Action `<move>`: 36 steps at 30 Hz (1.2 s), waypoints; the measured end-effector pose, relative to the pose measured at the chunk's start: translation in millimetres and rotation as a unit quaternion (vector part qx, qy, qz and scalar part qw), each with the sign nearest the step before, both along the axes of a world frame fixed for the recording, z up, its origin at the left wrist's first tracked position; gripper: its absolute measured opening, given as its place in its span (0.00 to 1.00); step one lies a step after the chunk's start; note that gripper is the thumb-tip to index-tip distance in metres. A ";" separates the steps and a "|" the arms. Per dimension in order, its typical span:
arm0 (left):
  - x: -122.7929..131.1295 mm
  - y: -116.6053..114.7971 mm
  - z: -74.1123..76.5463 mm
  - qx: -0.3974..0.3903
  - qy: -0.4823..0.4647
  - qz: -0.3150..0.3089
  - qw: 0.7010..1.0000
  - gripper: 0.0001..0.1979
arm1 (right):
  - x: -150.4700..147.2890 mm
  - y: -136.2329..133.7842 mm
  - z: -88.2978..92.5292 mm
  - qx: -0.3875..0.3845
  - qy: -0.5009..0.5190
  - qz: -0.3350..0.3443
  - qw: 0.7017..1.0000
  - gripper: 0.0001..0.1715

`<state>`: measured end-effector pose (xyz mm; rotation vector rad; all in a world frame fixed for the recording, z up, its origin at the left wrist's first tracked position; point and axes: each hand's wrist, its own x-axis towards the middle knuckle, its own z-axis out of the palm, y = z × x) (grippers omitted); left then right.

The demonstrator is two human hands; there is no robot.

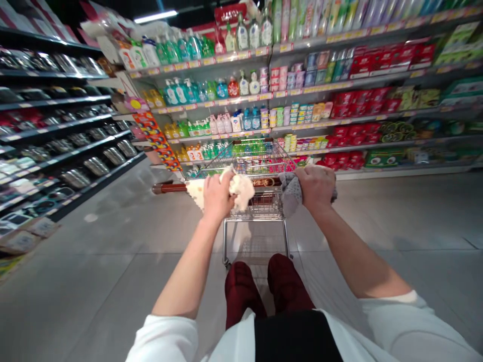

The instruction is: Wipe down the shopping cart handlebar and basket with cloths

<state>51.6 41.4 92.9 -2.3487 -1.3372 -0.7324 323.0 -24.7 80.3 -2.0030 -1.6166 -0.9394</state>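
A metal wire shopping cart (252, 213) stands in front of me, its dark red-brown handle bar (169, 187) running crosswise. My left hand (218, 195) is closed around the left part of the bar, with a cream spotted cloth (243, 190) bunched in its grip. On the right part, my right hand (316, 185) is closed with a grey dotted cloth (290, 190) beneath it, over the bar. Pale lettering shows on the handle between the two cloths. My fingertips are hidden on the far side of the bar.
Ahead, a long shelf unit (302, 92) carries pump bottles, tubs and red boxes. To the left, dark shelves (49, 161) hold metal pots and pans. An orange patterned display strip (156, 143) hangs at the shelf corner. Grey floor tiles (113, 281) surround the cart.
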 end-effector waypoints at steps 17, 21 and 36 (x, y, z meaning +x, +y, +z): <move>-3.5 24.9 -7.1 0.021 -0.048 -0.046 0.998 0.14 | -27.0 -34.5 17.2 -0.069 -0.018 0.287 0.955 0.25; -29.2 34.8 -7.6 0.003 -0.058 -0.058 0.997 0.14 | -44.3 -39.2 10.3 -0.031 0.005 0.336 0.941 0.20; -142.2 48.8 25.9 -0.227 -0.256 -0.112 0.933 0.17 | -85.0 -50.6 -79.0 -0.244 0.179 0.450 0.840 0.21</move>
